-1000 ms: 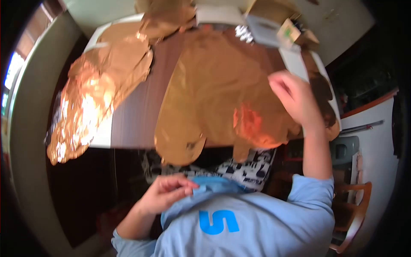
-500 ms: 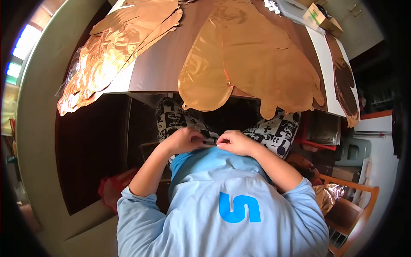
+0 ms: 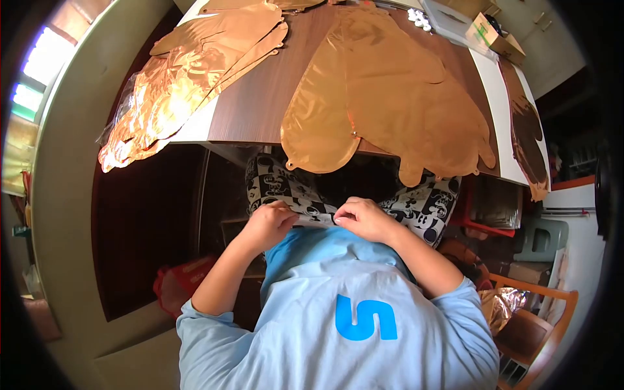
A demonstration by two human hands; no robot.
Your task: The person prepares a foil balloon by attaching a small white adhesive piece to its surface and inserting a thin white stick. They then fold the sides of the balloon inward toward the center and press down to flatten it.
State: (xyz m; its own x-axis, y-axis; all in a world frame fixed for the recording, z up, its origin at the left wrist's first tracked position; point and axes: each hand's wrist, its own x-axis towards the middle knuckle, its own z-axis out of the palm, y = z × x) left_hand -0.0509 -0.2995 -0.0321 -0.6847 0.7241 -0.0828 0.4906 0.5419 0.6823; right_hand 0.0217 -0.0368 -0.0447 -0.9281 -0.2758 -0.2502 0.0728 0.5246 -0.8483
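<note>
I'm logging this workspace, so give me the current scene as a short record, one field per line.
Left hand: left hand over the lap, fingers curled near the shirt hem; grip unclear
Right hand: right hand opposite it, also near the hem; grip unclear
Clothing: light blue shirt, black-and-white patterned trousers
Table: brown top with white sections
Centre: large golden-brown foil sheet, overhanging the near edge
Table left: shiny copper-coloured foil
Far right: open box
Beside table: wooden chair

From the head, the only view looks down and forward, close above the left hand [image 3: 264, 225] and right hand [image 3: 365, 220], with the table [image 3: 244, 114] beyond them.
</note>
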